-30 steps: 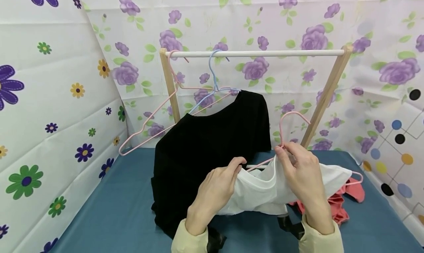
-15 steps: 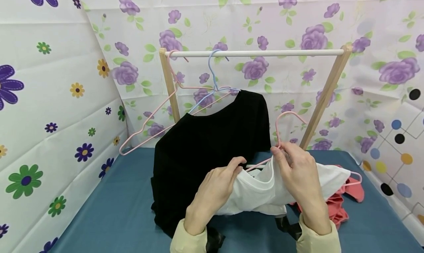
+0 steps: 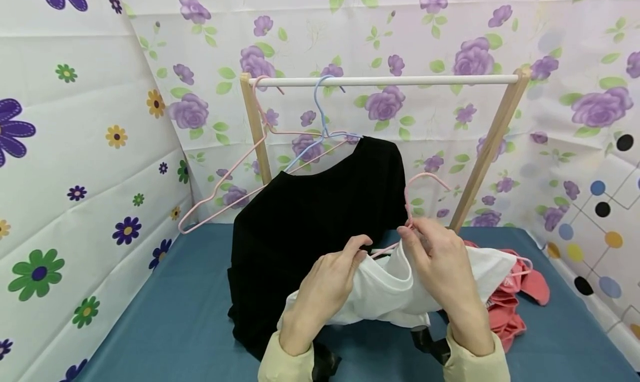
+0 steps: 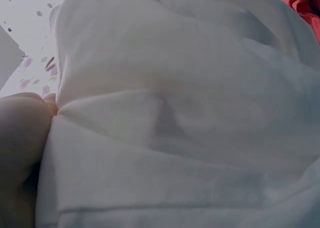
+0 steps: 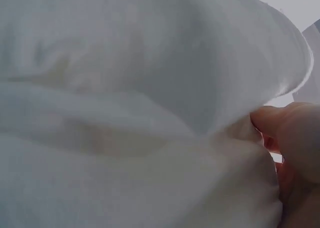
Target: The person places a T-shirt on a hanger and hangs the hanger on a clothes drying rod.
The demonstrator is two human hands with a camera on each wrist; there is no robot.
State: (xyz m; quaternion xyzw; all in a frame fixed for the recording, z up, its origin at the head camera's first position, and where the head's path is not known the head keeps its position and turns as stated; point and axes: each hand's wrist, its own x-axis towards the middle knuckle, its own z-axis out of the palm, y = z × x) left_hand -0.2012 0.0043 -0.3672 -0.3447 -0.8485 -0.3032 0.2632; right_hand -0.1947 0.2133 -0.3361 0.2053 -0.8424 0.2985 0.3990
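A white shirt (image 3: 385, 293) is spread between my two hands, with a pink hanger (image 3: 409, 196) partly inside it. The hanger's hook stands up above the neckline, and one pink end pokes out past the shirt at the right. My left hand (image 3: 327, 287) pinches the shirt by the left side of the neck opening. My right hand (image 3: 445, 265) grips the cloth and the hanger just below the hook. In the left wrist view the white cloth (image 4: 150, 113) fills most of the picture, the thumb at its edge. Cloth (image 5: 140, 113) likewise covers the right wrist view.
A rack with a white rail (image 3: 400, 81) and wooden posts stands behind. On it hang an empty pink hanger (image 3: 215, 199) and a blue hanger (image 3: 322, 110) bearing a black shirt (image 3: 315, 226). Red clothing (image 3: 505, 310) lies on the blue table (image 3: 165, 315) at right.
My right hand has moved a little left with the hook and the hanger, and the hanger's right end has shifted left too. The left hand stays nearly still.
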